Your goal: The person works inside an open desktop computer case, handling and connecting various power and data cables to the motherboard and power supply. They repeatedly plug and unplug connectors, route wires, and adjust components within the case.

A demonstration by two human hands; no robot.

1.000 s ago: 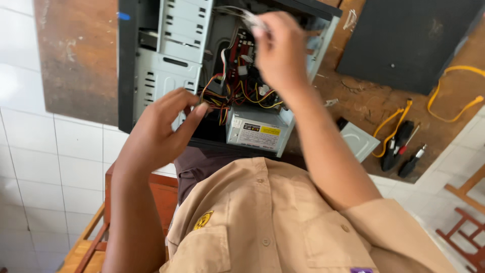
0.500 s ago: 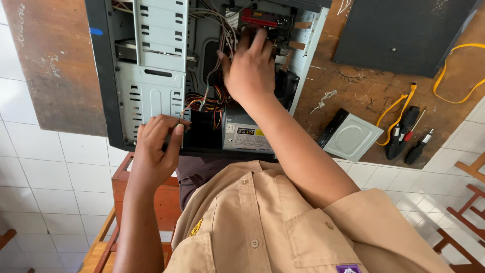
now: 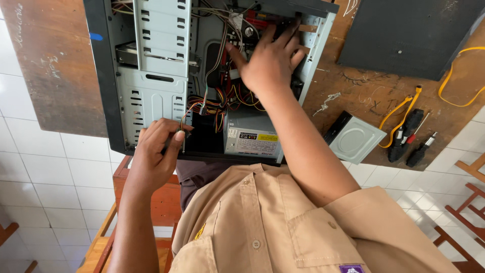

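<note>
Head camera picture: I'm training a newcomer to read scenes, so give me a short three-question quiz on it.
1. True or false: the right hand is inside the open computer case.
2. What does the left hand pinch? A) thin wires B) a screwdriver C) the optical drive
3. Which loose part lies on the wooden table beside the case, left of the screwdrivers?

Key: 1 true; 2 A, thin wires; 3 the optical drive.

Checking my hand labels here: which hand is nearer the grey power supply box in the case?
Left. The left hand sits just left of the power supply box; the right hand is higher, among the cables.
</note>
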